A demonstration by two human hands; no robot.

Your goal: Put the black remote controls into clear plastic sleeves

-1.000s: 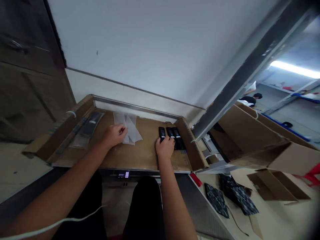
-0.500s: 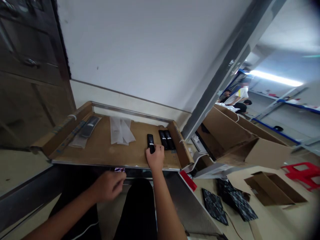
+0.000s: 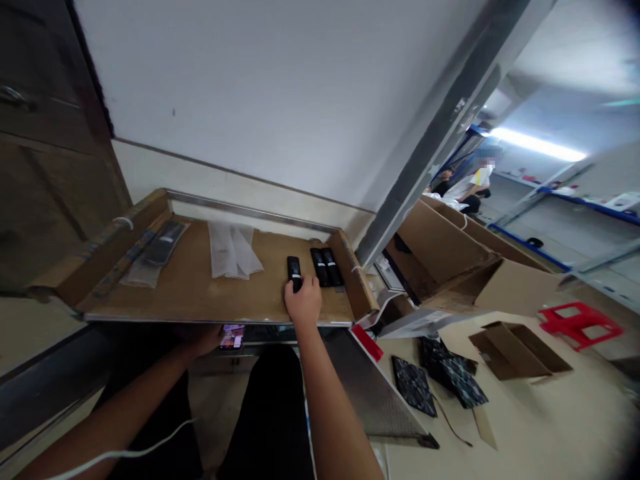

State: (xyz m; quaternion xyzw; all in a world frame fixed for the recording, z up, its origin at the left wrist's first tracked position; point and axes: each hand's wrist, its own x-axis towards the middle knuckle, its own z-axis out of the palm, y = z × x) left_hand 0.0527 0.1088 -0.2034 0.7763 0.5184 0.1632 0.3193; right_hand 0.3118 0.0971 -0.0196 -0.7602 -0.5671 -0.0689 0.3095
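Observation:
My right hand (image 3: pixel 303 300) is closed around the lower end of a black remote control (image 3: pixel 294 267) with a small white label, lying on the cardboard-lined worktop (image 3: pixel 185 300). Just right of it, two similar black remote controls (image 3: pixel 325 267) lie side by side. My left hand (image 3: pixel 207 340) is below the worktop's front edge, beside a phone (image 3: pixel 231 337) with a lit screen. Its fingers are mostly hidden, so whether it grips the phone cannot be made out. Clear plastic bags (image 3: pixel 233 250) lie mid-worktop, and a bagged dark remote control (image 3: pixel 165 243) rests at the left.
Raised cardboard sides (image 3: pixel 353 277) border the worktop, with a wall (image 3: pixel 250 100) behind. To the right stand a large open carton (image 3: pixel 445 253), a smaller box (image 3: pixel 520 350) and a red stool (image 3: pixel 580 323). Dark patterned bags (image 3: pixel 450 373) lie on the floor. People (image 3: pixel 467 187) are in the background.
My left hand has moved forward and left, from in front of the worktop to under its edge beside the phone. My right hand stays on the remote control. The view has shifted slightly.

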